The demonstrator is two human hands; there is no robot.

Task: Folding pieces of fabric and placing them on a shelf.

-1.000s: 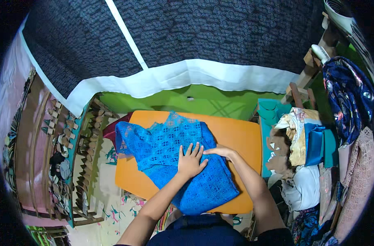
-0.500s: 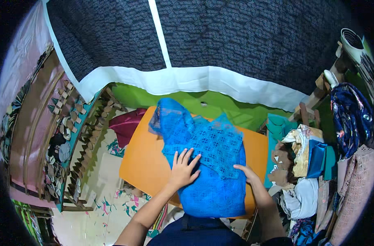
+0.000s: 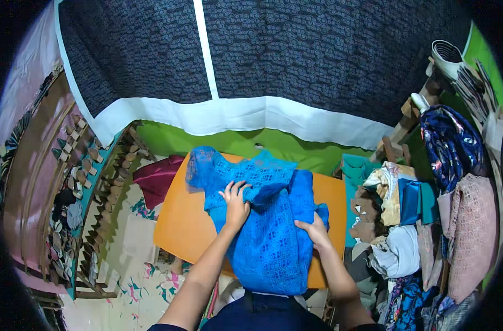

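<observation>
Head view: mid-frame, the blue lace cloth (image 3: 273,248) lies only partly folded, upper end loose (and rumpled); the right hand (image 3: 315,231) holds its right edge; whether the left hand (image 3: 237,212) grips, I cannot tell.

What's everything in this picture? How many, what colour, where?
Table: one, orange, middle
Blue lace cloth: one bundle, blue, on the table
Shiny cloth: one, dark red, left of the table
Curtain: at least one, dark with white edging, top
Wall: one stretch, green, beyond the table
Shoe-like things: many, mixed colours, left
Floor: one, pale, lower left
Scraps: many, teal and pink, on the floor
Patterned cloth: one, navy, far right
Lacy cloth: one, pink, far right
Stacked cloths: several, gold, white, blue, teal, right
Worn clothing: count unclear, dark blue, bottom
Left hand: one, bare, on the blue lace cloth
Right hand: one, bare, touching that cloth's right side
</observation>
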